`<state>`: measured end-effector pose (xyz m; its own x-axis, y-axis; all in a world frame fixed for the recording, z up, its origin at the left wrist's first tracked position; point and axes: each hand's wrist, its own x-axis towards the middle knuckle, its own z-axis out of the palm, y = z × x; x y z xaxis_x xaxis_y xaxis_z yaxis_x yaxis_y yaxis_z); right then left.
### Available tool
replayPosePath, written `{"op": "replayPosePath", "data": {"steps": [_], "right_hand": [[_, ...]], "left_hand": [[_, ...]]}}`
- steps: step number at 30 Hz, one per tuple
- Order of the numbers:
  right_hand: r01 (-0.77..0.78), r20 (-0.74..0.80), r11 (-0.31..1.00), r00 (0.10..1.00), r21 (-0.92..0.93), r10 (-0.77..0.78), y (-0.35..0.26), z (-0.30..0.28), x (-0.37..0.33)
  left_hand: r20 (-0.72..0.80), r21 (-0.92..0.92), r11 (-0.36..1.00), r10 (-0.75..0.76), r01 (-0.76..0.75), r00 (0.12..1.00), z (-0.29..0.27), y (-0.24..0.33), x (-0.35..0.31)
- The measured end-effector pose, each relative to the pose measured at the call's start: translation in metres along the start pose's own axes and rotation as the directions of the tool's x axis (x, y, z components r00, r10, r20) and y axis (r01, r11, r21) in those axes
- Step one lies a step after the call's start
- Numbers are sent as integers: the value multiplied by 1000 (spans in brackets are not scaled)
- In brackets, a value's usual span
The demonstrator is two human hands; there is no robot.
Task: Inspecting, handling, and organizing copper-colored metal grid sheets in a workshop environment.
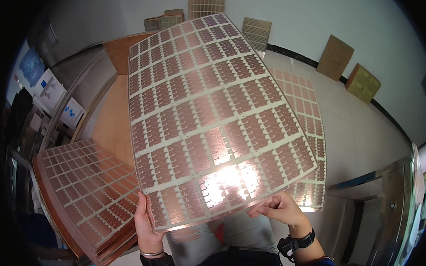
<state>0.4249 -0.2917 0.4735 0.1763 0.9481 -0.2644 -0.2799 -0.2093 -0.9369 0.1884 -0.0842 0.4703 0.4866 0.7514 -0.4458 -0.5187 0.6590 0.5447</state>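
A large copper-coloured circuit board panel [199,109] with a pale grid pattern stands tilted up in front of me and fills the middle of the view. My left hand [146,220] grips its near left corner, thumb along the side edge and the other fingers hidden behind. At the near edge, toward the right corner, my right hand [281,208] is closed, with bent fingers pinched against the panel's rim. Bright light glares off the panel's lower part. Partly covered by it, a similar panel [311,131] shows at the right.
On the left, a stack of similar panels [86,189] lies by a brown wooden board [111,115] and a metal rail frame. Several boards, including a brown one [335,57] and a yellowish one [363,83], lean on the far wall. A metal cabinet [393,205] stands at the right.
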Motion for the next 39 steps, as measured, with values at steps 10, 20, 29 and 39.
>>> {"op": "replayPosePath", "data": {"steps": [10, 20, 29, 39], "right_hand": [[9, 15, 1000, 1000, 7, -10, 1, -3, 0], [20, 9, 1000, 1000, 19, -20, 2, -2, 3], [-1, -96, 1000, 995, 25, 3, 11, -1, 2], [32, -167, 990, 986, 135, -9, 14, -5, 3]], "left_hand": [[-27, -5, 1000, -5, 4, 1000, 1, -2, 2], [-24, -2, 1000, -8, 8, 1000, -2, -1, 4], [31, -43, 998, -43, 44, 999, 3, 0, 2], [23, -26, 998, -64, 65, 998, 2, -1, 0]]}}
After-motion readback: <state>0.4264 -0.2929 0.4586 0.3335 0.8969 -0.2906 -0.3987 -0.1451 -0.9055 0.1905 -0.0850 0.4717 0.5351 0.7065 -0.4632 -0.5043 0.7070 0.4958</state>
